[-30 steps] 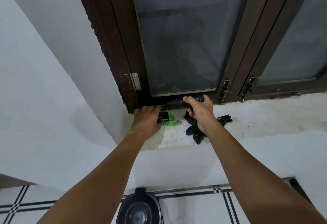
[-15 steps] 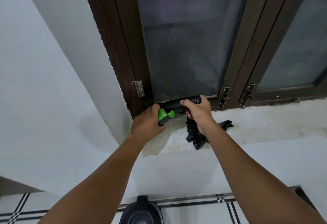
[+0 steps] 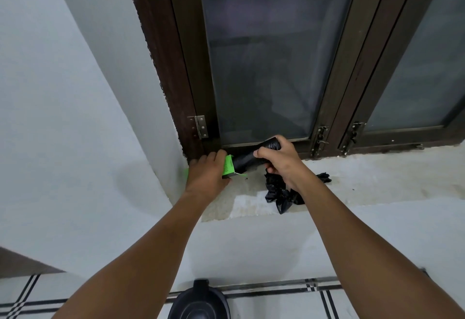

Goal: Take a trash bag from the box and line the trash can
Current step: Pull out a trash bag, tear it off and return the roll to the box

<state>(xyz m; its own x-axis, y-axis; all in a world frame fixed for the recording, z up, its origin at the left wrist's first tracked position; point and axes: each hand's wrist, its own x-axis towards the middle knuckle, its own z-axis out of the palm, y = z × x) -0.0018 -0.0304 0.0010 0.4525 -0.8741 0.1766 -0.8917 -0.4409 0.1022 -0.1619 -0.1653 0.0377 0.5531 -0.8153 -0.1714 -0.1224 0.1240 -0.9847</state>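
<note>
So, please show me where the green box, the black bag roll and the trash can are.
green box (image 3: 228, 166): head view, its green side face.
black bag roll (image 3: 247, 159): head view, middle of the roll.
trash can (image 3: 198, 303): head view, its dark lid.

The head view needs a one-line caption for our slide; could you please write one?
At a window sill, the left hand holds a green box while the right hand grips a black trash-bag roll.

A second ago the box lay flat on the sill by the left hand; now that hand's grip holds it tilted up. The right hand has drawn the roll further out of it.
</note>
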